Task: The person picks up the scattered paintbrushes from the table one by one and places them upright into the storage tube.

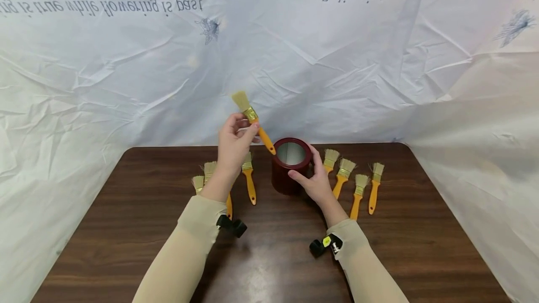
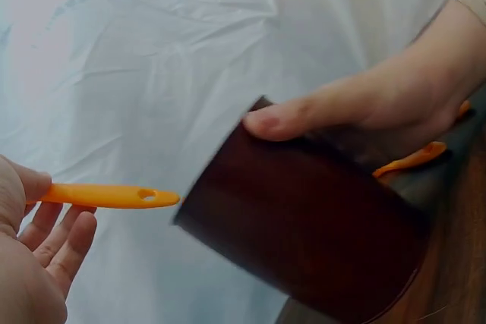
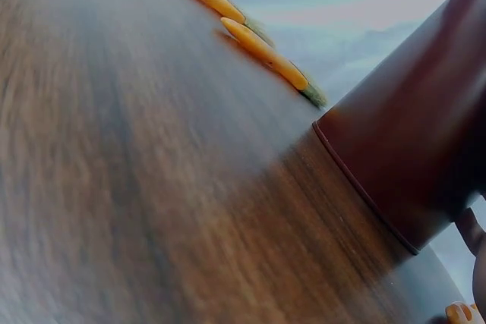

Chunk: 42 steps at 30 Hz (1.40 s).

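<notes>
My left hand [image 1: 236,141] pinches a paintbrush [image 1: 260,130] with an orange handle, its pale bristles pointing up and to the left. The handle's tip is at the rim of a dark red cylindrical holder [image 1: 281,179], as the left wrist view also shows. Whether tip and rim touch, I cannot tell. My right hand [image 1: 315,179] grips the holder from the right side, thumb in front near the rim. The holder's open top faces up, and no brush shows inside. In the right wrist view the holder's base [image 3: 364,191] is at the table surface.
Several more paintbrushes lie on the dark wooden table [image 1: 269,256]. One brush [image 1: 250,183] lies left of the holder, with others partly hidden behind the left forearm. To the right, several brushes [image 1: 374,193] fan out. A white printed sheet [image 1: 269,60] hangs behind the table.
</notes>
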Motion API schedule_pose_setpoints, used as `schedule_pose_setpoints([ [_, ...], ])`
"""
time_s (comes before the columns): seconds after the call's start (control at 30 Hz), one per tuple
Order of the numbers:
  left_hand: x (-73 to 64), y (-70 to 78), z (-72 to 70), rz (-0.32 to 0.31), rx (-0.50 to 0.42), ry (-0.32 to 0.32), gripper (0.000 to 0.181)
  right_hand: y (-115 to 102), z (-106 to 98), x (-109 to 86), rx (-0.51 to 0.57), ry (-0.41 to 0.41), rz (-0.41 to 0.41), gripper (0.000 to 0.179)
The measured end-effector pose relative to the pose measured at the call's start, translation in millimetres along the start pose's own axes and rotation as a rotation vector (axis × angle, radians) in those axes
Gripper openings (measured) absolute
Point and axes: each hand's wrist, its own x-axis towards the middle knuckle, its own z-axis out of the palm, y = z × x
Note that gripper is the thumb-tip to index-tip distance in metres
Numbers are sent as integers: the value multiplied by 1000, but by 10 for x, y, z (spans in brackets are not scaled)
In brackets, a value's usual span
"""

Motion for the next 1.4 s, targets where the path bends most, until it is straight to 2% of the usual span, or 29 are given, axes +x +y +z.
schedule_pose_setpoints([
  [0.17,-23,-130,110,5,104,-44,26,-12,8,0,-12,3,-1,88],
  [0.37,-48,-288,160,84,316,-84,18,-25,13,12,-28,12,-11,89],
  [0.53,-92,-374,171,70,415,-120,16,-21,18,18,-19,4,-12,90],
  [0.77,-130,-419,191,22,406,-146,17,-28,18,13,-19,4,3,88],
  [1.0,-176,-437,185,-19,370,-147,30,-5,-4,7,-21,-7,17,87],
  [1.4,-315,-434,67,-14,294,-147,36,0,-11,1,-28,-10,15,87],
])
